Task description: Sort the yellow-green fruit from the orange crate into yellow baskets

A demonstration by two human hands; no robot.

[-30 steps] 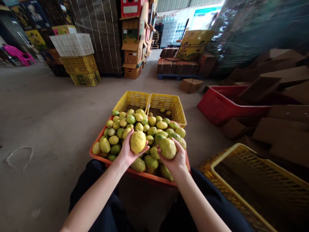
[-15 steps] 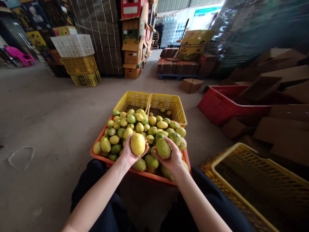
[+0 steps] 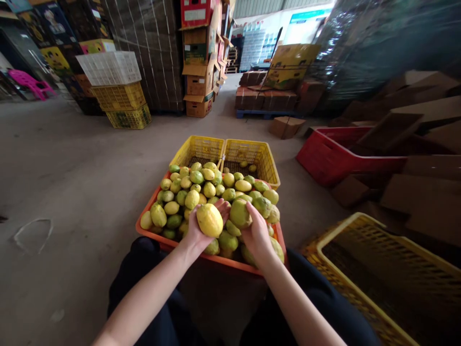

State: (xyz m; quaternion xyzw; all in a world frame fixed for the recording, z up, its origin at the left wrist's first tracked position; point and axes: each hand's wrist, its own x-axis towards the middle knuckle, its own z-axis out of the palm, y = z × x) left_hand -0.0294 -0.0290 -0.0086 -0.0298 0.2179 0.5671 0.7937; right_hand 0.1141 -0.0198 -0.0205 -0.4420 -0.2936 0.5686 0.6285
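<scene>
My left hand is wrapped around a yellow lemon, its fingertips showing beyond the fruit. A greenish lemon sits in the grip of my right hand, thumb over its near side. The two fruits are close together, a small gap between them. Both hands are above an orange crate heaped with yellow and green lemons, some large and some small. The lemons directly under my hands are partly hidden.
Two yellow crates adjoin the far side of the orange one; the right holds a few lemons. A larger yellow crate stands at my right, a red crate beyond it among cardboard. Stacked crates and boxes stand behind.
The yellow lemon has tilted and shifted slightly right and down in my left hand, whose fingers extend further right. The greenish lemon has moved slightly up and left in my right hand.
</scene>
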